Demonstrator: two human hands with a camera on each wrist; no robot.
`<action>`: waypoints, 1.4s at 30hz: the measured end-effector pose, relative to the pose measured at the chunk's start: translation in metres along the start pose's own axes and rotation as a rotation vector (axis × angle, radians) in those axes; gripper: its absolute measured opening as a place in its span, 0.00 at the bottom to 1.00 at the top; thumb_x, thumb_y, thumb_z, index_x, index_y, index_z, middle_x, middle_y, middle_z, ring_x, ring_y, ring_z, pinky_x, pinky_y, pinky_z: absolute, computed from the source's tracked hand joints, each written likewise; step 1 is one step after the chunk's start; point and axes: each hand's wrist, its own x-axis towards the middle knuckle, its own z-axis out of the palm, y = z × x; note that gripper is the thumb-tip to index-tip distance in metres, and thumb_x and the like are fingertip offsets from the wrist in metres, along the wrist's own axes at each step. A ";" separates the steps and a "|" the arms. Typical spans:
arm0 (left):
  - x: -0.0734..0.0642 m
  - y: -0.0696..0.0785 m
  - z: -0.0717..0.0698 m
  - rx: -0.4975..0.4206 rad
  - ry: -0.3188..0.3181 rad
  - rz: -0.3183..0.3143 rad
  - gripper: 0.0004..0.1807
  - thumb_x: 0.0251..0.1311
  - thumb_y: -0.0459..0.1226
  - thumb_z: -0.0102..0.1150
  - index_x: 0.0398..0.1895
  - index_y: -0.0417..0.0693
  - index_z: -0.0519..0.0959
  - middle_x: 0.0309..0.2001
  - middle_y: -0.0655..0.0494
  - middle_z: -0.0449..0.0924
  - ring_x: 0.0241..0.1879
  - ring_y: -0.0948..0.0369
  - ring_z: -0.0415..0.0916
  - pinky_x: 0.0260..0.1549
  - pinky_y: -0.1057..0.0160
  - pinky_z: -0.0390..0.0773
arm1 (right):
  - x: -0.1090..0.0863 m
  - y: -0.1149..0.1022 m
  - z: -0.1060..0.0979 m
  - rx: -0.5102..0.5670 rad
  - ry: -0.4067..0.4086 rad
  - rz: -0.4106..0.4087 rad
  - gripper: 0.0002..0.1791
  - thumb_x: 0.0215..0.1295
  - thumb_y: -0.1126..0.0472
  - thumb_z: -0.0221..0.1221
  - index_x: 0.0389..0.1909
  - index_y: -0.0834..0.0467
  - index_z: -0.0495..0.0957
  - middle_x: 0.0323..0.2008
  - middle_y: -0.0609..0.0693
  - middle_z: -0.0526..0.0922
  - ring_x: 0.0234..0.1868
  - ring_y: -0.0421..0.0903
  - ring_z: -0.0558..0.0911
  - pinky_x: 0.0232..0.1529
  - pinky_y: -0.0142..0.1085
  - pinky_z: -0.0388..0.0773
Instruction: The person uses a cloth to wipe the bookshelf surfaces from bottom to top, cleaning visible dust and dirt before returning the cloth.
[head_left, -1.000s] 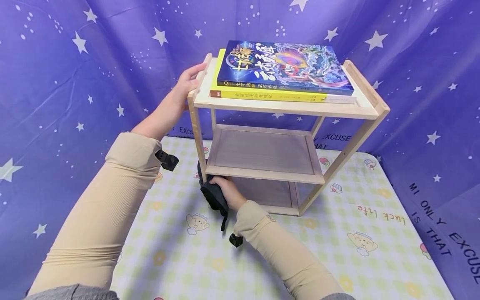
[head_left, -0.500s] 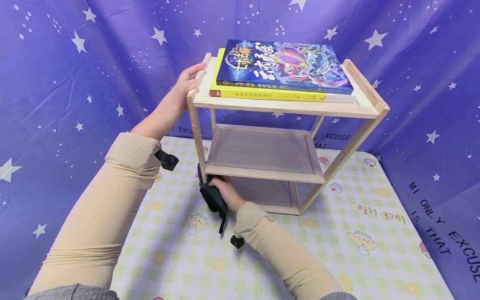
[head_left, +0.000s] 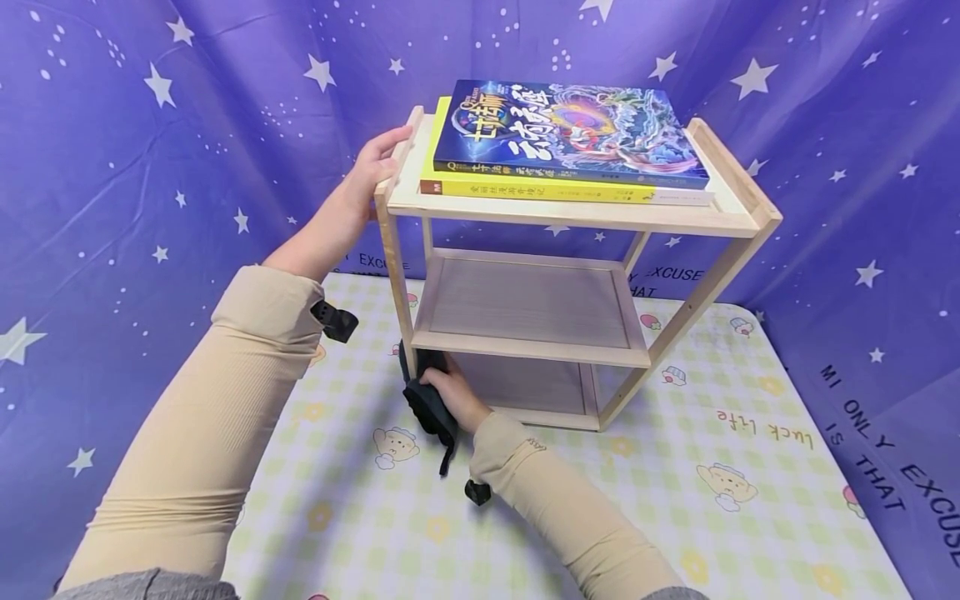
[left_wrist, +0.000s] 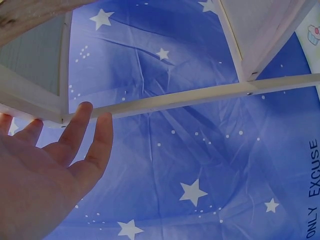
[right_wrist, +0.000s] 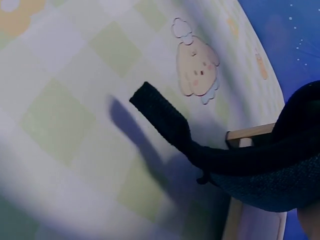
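A light wooden three-tier shelf [head_left: 555,218] stands on the table. In the head view, my left hand [head_left: 367,171] holds its top left side rail. Several fingertips of this hand touch the frame from below in the left wrist view; its thumb is hidden there. At the lower left leg, my right hand [head_left: 453,390] pinches a black cloth item [head_left: 427,404] with a dangling strap [right_wrist: 160,115]. The item lies against the leg, partly behind it; its exact kind is unclear. The right wrist view shows a curved dark band and only a sliver of skin.
A blue illustrated book [head_left: 570,129] lies flat over a yellow book [head_left: 487,190] on the top tier. The table wears a checked cloth [head_left: 637,517]. Purple starry curtains [head_left: 225,100] hang close behind and on both sides.
My right hand and the black cloth item have sunk slightly down along the shelf's left leg, and the strap hangs a little lower. The left hand, shelf and books stay put.
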 end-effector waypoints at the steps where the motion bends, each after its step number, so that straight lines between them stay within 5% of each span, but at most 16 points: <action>1: 0.000 0.000 0.000 0.000 0.000 0.001 0.36 0.64 0.57 0.34 0.77 0.66 0.51 0.78 0.61 0.47 0.68 0.59 0.60 0.60 0.48 0.62 | 0.000 0.001 0.000 0.004 -0.009 0.005 0.42 0.57 0.60 0.53 0.76 0.54 0.56 0.60 0.63 0.74 0.37 0.44 0.81 0.45 0.31 0.75; 7: -0.001 0.000 0.001 -0.004 -0.005 0.008 0.36 0.65 0.57 0.34 0.77 0.66 0.51 0.78 0.61 0.47 0.68 0.59 0.59 0.60 0.48 0.62 | 0.000 0.006 -0.004 0.043 -0.066 0.034 0.37 0.59 0.62 0.52 0.73 0.57 0.57 0.54 0.66 0.77 0.30 0.45 0.81 0.36 0.35 0.79; 12: 0.000 0.001 0.002 -0.012 -0.002 0.006 0.36 0.65 0.56 0.34 0.77 0.65 0.51 0.78 0.60 0.48 0.68 0.60 0.60 0.60 0.49 0.63 | 0.001 0.011 -0.007 0.031 -0.086 0.021 0.38 0.58 0.64 0.54 0.71 0.62 0.57 0.56 0.67 0.75 0.33 0.45 0.82 0.41 0.34 0.79; 16: -0.001 0.001 0.002 -0.027 0.001 0.010 0.36 0.65 0.56 0.34 0.78 0.65 0.51 0.78 0.59 0.48 0.67 0.59 0.61 0.59 0.51 0.63 | -0.002 0.017 -0.004 0.025 -0.069 -0.013 0.39 0.56 0.65 0.59 0.70 0.63 0.58 0.60 0.66 0.73 0.46 0.49 0.82 0.55 0.37 0.76; 21: -0.001 0.000 0.001 -0.037 0.003 0.011 0.36 0.66 0.56 0.34 0.78 0.65 0.51 0.77 0.59 0.49 0.67 0.59 0.62 0.58 0.53 0.64 | -0.005 0.022 -0.001 -0.088 -0.031 -0.049 0.41 0.55 0.63 0.68 0.68 0.65 0.60 0.62 0.64 0.73 0.64 0.58 0.72 0.71 0.48 0.61; 42: -0.001 0.000 0.003 -0.045 0.011 0.004 0.35 0.66 0.56 0.33 0.77 0.65 0.51 0.76 0.57 0.52 0.64 0.58 0.64 0.53 0.58 0.64 | -0.020 0.022 0.025 -0.550 0.318 -0.142 0.34 0.52 0.41 0.71 0.49 0.62 0.73 0.41 0.58 0.84 0.45 0.54 0.84 0.47 0.44 0.79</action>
